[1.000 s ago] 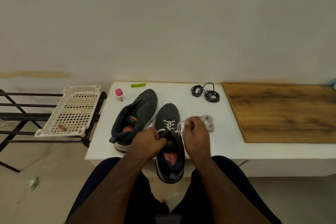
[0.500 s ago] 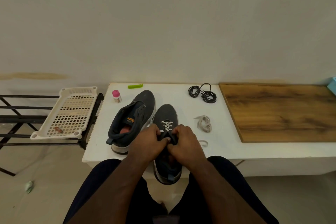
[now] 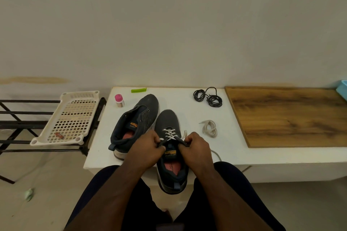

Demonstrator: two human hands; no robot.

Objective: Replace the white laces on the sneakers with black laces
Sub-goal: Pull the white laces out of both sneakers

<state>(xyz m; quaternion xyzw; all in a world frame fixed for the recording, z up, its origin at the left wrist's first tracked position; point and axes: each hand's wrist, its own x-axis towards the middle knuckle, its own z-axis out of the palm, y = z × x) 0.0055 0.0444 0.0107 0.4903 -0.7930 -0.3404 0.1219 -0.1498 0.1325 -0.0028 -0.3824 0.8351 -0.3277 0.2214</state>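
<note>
Your left hand (image 3: 148, 151) reaches in from the near edge of the counter (image 3: 189, 112), fingers curled, its grip pinching the left flap of the sneaker (image 3: 170, 148) beside the eyelets. That sneaker lies toe away from you, its heel hanging past the counter's near edge between your knees. It is dark grey with a reddish insole, and a white lace (image 3: 170, 134) crisscrosses only the lower eyelets; a loose end lifts beside your right knuckles. Your right hand (image 3: 196, 148) mirrors the left, fingers curled and pinching the right flap. To the left of your hands the second sneaker (image 3: 136, 122) lies unlaced, tilted toward the counter's left edge. Right of your hands a removed white lace (image 3: 209, 128) lies bundled mid-counter. The black laces (image 3: 208, 97) sit coiled near the far edge.
</note>
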